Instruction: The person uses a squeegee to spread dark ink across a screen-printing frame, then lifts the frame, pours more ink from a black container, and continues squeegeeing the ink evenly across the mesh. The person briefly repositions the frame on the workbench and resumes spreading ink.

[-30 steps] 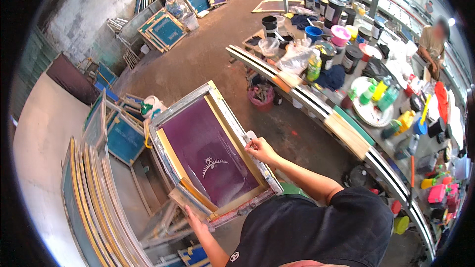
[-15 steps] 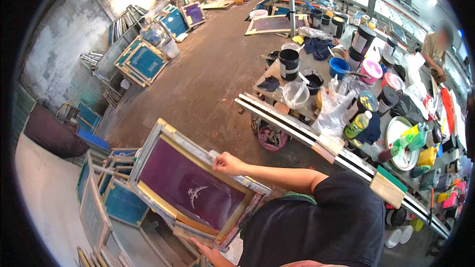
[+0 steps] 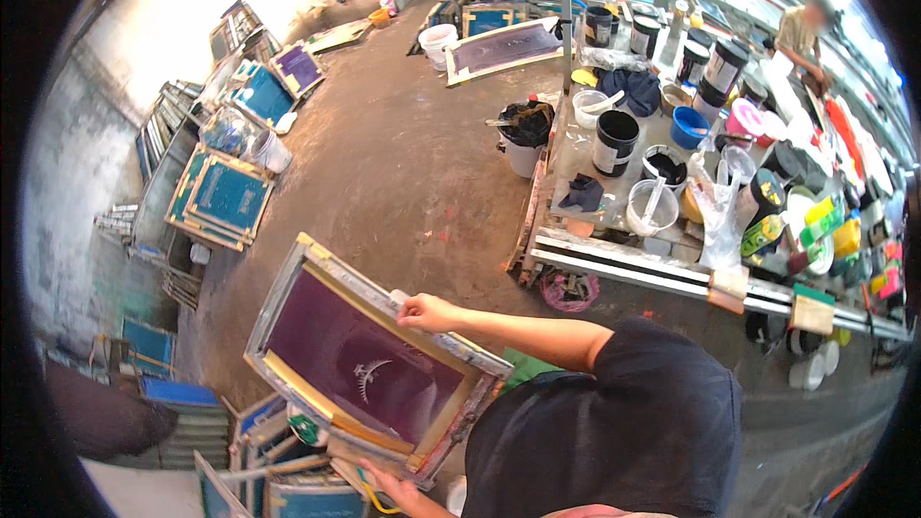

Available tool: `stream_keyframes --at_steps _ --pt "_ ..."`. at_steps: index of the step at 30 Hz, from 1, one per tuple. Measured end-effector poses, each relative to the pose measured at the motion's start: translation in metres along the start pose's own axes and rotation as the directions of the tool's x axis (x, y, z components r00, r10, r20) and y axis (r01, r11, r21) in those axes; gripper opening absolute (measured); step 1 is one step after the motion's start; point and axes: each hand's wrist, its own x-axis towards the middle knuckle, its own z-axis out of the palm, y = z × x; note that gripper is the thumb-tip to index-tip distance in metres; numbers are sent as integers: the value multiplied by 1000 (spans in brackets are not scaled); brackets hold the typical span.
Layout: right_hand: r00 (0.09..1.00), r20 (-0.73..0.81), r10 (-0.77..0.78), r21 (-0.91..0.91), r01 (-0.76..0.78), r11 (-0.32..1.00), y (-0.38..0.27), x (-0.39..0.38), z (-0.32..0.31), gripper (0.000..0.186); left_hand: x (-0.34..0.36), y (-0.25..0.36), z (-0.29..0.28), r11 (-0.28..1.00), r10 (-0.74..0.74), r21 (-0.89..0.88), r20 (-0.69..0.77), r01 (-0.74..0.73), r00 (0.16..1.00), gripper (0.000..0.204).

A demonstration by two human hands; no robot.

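A silkscreen printing frame [image 3: 336,345] with purple mesh and a pale curved design is held tilted in front of me. My right hand [image 3: 429,313] is closed on its upper long edge, with a small pale piece showing by the fingertips. At the lower edge, my left hand [image 3: 391,485] grips the frame from beneath; some of its fingers are hidden. A brown wooden strip [image 3: 372,430] lies along the inside of the frame's lower edge. Below the frame stand more blue-green screens [image 3: 312,502], beside a green-and-white item [image 3: 303,428].
A worktable at the right, edged by a white rail [image 3: 624,267], carries black ink tubs [image 3: 615,142], a blue bucket [image 3: 689,127] and bottles. A lined bin [image 3: 525,139] stands at its corner. Screens [image 3: 228,194] lean at the left. A person [image 3: 804,38] stands far right.
My view has turned and moved, so the table now sits farther right and the leaning screens farther left. The frame stays in both hands, at nearly the same place before me.
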Motion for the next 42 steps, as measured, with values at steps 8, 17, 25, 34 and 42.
stream_keyframes --at_steps 8,17,25,34,42 --pt "856 -479 196 167 -131 977 74 87 -79 24 196 72 196 962 -144 249 111 113 983 89" --pt "586 -794 164 169 -48 985 71 175 -201 26 356 95 428 957 -178 287 489 35 854 84" --pt "160 -927 338 341 -11 940 62 144 -233 24 423 70 617 887 -425 454 732 85 532 66" --pt "-328 -848 416 370 195 908 91 191 -226 16 456 63 853 780 -565 592 806 -205 177 59" --pt "-562 -709 426 377 209 902 128 243 -190 11 480 27 931 688 -626 560 780 -462 13 65"
